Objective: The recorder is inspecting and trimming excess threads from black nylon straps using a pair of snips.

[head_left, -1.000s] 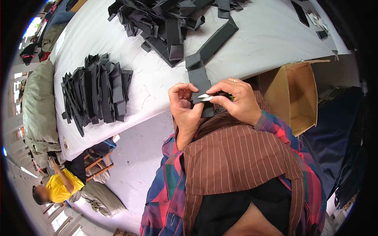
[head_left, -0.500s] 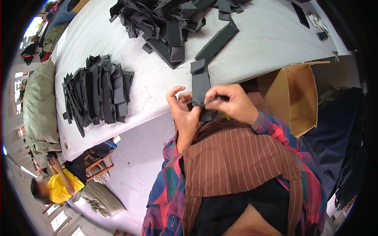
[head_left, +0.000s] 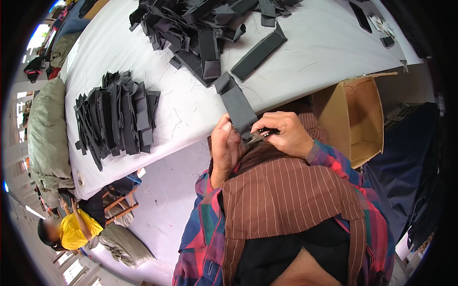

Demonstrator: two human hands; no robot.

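Observation:
At the table's near edge, my left hand (head_left: 225,148) is closed on the lower end of a dark grey fabric strip (head_left: 237,106). The strip's folded far end reaches onto the white-covered table (head_left: 183,100). In my right hand (head_left: 289,135) is a pair of thread snips (head_left: 260,135) with black handles and metal blades. Their tips lie at the strip's lower end, close to the left fingers; whether they touch the cloth I cannot tell. Beyond the strip lies another single strip (head_left: 260,51), beside a loose heap of similar strips (head_left: 191,28). A neater stack of strips (head_left: 117,114) sits to the left.
An open cardboard box (head_left: 350,125) stands right of my hands, with dark blue cloth (head_left: 405,143) beyond. A black phone (head_left: 360,17) lies at the far right. A pale green sack (head_left: 46,126) borders the table's left. Below it sits a person in yellow (head_left: 80,230).
The strip has tilted, its far end swinging left. My right hand has turned, and the snips now show plainly at the strip's lower end. The left hand has shifted slightly lower.

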